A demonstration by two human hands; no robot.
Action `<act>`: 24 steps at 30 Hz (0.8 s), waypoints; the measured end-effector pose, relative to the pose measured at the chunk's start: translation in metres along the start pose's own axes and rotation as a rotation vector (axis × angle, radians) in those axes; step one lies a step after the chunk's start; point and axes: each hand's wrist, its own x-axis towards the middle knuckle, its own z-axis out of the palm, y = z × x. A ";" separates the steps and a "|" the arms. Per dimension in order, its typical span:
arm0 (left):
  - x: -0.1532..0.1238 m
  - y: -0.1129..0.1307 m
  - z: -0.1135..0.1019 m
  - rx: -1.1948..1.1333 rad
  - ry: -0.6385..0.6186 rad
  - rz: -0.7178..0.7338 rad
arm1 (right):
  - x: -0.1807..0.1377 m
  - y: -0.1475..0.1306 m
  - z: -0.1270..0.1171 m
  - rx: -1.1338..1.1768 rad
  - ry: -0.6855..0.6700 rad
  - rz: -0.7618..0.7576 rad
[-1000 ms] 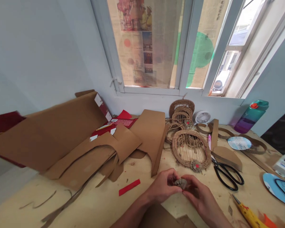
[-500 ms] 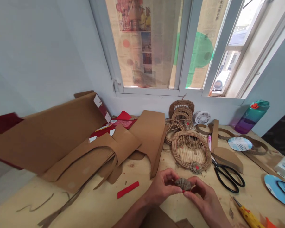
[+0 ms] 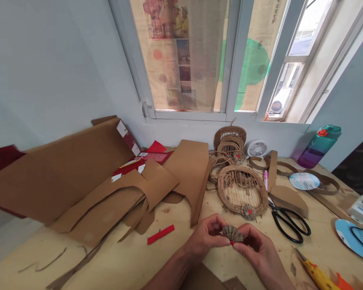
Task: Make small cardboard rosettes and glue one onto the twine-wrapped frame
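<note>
Between both hands, near the front of the table, is a small pleated fan-shaped rosette (image 3: pixel 232 233) in brown with a bit of red at its lower point. My left hand (image 3: pixel 206 233) pinches its left side with thumb and fingers. On the right side, my right hand (image 3: pixel 256 245) grips it the same way. Just beyond the hands lies an oval twine-wrapped frame (image 3: pixel 222 189) strung with cords. A round pleated rosette (image 3: pixel 248 212) with a red centre sits on its near rim. Left of my hands lies a red strip (image 3: pixel 161 235).
Black-handled scissors (image 3: pixel 287 223) and a yellow glue gun (image 3: pixel 316 274) lie to the right. Cut cardboard (image 3: pixel 187 165) and a large open box (image 3: pixel 78 161) fill the left. Toward the window stand a small white fan (image 3: pixel 257 148) and a teal-purple bottle (image 3: pixel 320 147).
The view has shifted slightly, so the scene sits a little to the left. Both hands keep hold of the pleated rosette with almost no visible movement.
</note>
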 end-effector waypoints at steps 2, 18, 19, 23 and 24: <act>0.000 0.000 0.001 -0.005 0.005 0.003 | 0.000 0.000 -0.001 -0.014 0.006 -0.013; -0.003 0.008 0.003 0.401 0.066 0.071 | 0.004 -0.009 -0.018 -0.180 -0.072 0.015; -0.005 0.009 0.005 0.506 0.075 0.101 | 0.004 -0.009 -0.018 -0.202 -0.066 0.000; -0.012 0.013 0.014 0.831 0.061 0.285 | 0.003 -0.013 -0.014 -0.304 -0.066 -0.114; -0.013 0.014 0.015 0.878 0.039 0.345 | 0.003 -0.014 -0.013 -0.325 -0.062 -0.148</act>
